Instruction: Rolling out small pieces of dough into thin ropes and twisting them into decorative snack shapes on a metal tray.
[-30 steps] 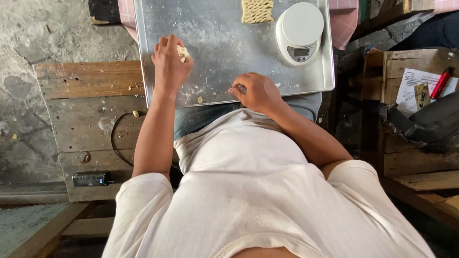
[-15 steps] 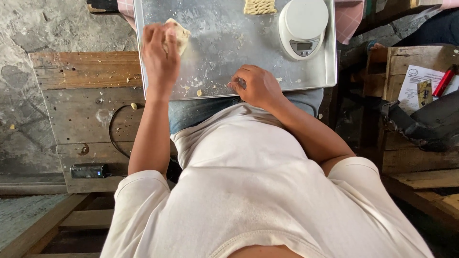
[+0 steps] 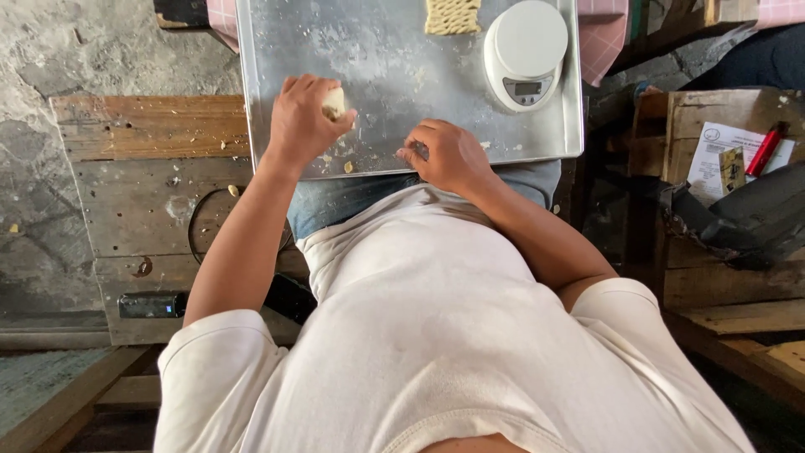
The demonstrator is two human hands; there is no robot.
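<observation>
A floured metal tray (image 3: 394, 59) rests on my lap. My left hand (image 3: 300, 122) lies on its near left part, fingers curled over a pale lump of dough (image 3: 334, 102). At the tray's near edge, my right hand (image 3: 451, 155) rests with fingers bent; whether it holds anything is hidden. A white round kitchen scale (image 3: 527, 50) stands on the tray's far right. A block of braided dough strips (image 3: 451, 15) sits at the far edge. Small dough crumbs (image 3: 348, 167) dot the tray's near edge.
A worn wooden platform (image 3: 142, 184) lies to my left, with a dark flat device (image 3: 151, 304) near its edge. On my right is a wooden crate (image 3: 713, 126) with a paper sheet (image 3: 725, 151), a red pen (image 3: 765, 149) and a black bag (image 3: 746, 218).
My left hand has drawn the dough lump back toward me from the far left of the tray. My right hand has stayed at the near edge.
</observation>
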